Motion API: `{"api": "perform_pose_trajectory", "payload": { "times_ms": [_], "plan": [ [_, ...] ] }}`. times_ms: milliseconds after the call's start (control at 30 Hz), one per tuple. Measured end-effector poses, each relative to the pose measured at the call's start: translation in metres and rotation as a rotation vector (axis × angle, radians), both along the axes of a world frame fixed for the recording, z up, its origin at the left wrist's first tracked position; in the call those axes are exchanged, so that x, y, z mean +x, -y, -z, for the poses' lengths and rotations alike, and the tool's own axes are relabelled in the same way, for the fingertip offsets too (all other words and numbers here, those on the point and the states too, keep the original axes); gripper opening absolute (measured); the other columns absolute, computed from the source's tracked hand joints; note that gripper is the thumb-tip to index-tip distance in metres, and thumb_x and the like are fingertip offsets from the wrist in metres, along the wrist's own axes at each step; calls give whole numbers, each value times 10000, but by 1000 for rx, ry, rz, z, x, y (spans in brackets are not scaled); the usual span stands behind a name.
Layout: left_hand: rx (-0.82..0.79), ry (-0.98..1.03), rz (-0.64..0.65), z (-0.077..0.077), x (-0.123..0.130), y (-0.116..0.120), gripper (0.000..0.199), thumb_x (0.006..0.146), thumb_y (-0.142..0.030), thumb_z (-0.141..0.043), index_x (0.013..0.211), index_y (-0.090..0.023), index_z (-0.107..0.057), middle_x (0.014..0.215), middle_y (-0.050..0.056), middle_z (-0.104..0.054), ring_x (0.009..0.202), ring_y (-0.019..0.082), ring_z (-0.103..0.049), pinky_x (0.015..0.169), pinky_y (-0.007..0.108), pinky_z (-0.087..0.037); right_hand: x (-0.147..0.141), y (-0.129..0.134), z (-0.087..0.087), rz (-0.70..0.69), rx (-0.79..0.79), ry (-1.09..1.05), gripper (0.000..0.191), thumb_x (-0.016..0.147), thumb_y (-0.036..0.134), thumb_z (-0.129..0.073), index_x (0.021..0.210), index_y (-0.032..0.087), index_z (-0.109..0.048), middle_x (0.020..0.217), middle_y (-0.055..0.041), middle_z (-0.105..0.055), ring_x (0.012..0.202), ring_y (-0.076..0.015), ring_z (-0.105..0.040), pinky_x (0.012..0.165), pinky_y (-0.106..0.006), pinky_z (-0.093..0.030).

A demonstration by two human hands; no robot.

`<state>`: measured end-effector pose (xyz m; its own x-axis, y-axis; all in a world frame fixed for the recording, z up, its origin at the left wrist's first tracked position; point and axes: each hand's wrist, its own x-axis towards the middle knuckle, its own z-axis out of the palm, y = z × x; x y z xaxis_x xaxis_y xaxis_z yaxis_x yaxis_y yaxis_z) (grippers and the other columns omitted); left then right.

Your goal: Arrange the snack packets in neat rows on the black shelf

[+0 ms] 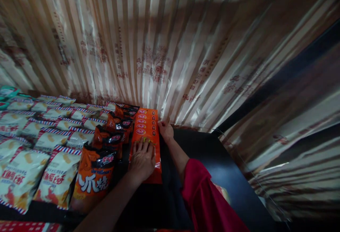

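Note:
Several flat orange packets lie overlapped in a row on the black tabletop, their repeated logos showing at the far end. My left hand rests palm down on the nearest packet, fingers stretched out and slightly apart. At the right edge of the row is my right hand, its fingers drawn together beside the packets. Whether it pinches a packet edge is hard to see. Just left of the row stand orange-and-black snack bags, one behind another.
Rows of white snack bags with striped edges fill the left side. Green packs sit at the far left. A pleated, printed curtain hangs behind the black table, and a dark bar slants at the right.

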<state>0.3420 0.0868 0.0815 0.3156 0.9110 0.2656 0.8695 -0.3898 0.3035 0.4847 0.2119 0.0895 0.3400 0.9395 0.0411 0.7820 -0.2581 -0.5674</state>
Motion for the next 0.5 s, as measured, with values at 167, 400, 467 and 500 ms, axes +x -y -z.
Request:
{"api": "perform_pose_trajectory", "payload": {
  "times_ms": [167,400,467,500],
  "plan": [
    [-6,7,12,2,0,-1,443,857,-299,-403,1280,-188,-471,1396,74,-431,1327,283,-284,1099,502,-179,-4,-16,-1,11,-68,-26,310,805,445,-533,915,226,-722,906,-73,-720,849,-211,-661,701,-270,-474],
    [-33,-12,26,5,0,-2,474,862,-318,-388,1310,-172,-439,1420,80,-397,1338,286,-256,1109,501,-154,2,-27,10,39,-87,-56,289,804,432,-521,895,250,-727,879,-50,-727,760,-177,-670,633,-246,-478],
    [-38,-6,25,5,0,-2,485,856,-315,-394,1316,-169,-432,1414,75,-406,1335,288,-262,1111,500,-148,4,-28,14,28,-66,-50,285,803,427,-519,874,250,-731,853,-50,-728,731,-177,-671,618,-248,-480],
    [-40,-3,23,6,0,-2,486,854,-313,-394,1317,-168,-432,1412,73,-409,1334,288,-263,1112,500,-145,4,-29,16,21,-50,-43,287,803,424,-518,866,244,-732,838,-55,-729,714,-179,-671,611,-252,-482]
  ]
}}
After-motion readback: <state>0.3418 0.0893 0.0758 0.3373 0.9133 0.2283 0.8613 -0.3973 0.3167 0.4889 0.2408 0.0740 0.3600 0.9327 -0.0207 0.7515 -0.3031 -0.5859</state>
